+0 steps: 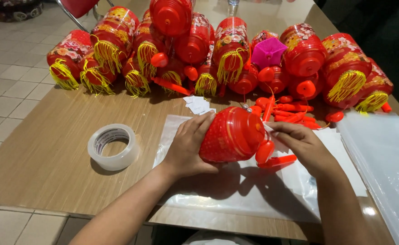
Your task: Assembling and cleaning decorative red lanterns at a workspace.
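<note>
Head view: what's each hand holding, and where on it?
Left hand grips the red lantern by its patterned side. Right hand pinches a small white paper piece at the lantern's end cap.

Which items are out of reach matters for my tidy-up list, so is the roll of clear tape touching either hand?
No: the roll of clear tape lies alone on the table, apart from the left hand gripping the red lantern.

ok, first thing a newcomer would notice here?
The heap of red lanterns with yellow tassels across the far side of the table. Next, the red lantern at centre, held by the left hand while the right hand works at its end, above a clear plastic bag. A tape roll sits to the left.
</note>
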